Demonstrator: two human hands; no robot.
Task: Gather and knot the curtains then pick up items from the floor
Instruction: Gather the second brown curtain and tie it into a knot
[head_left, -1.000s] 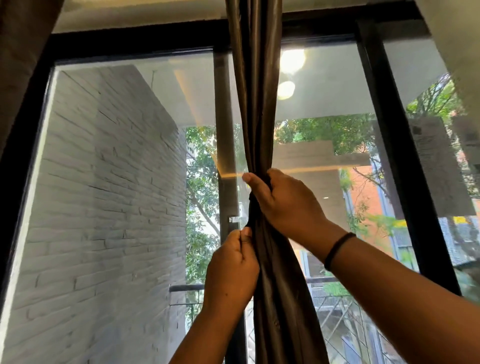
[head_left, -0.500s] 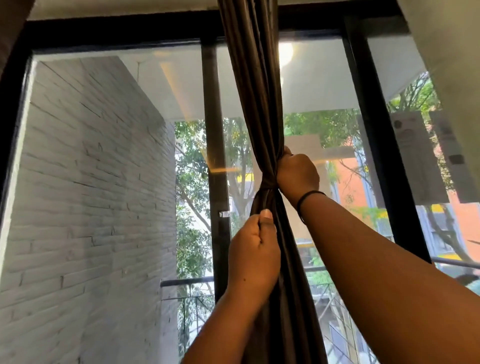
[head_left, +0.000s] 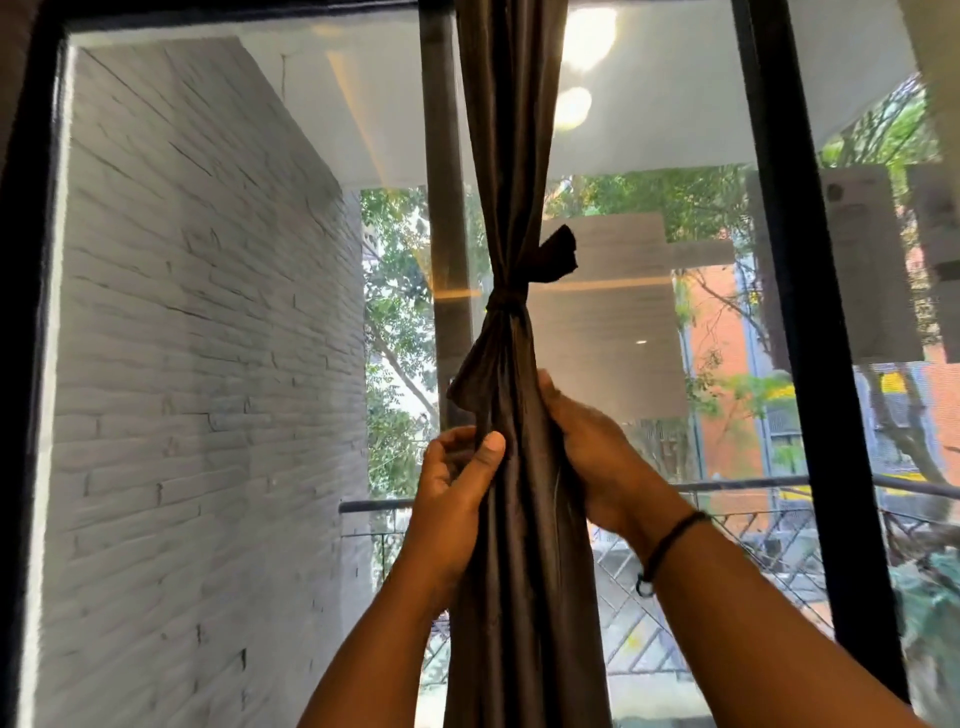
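Dark curtain (head_left: 511, 156) cinched by a tie (head_left: 506, 305); below it, left hand (head_left: 452, 486) and right hand (head_left: 592, 457) clenched on the gathered fabric.

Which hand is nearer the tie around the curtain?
Right. The right hand grips the curtain just below the tie, its fingertips reaching closest. The left hand pinches the folds lower down, on the other side.
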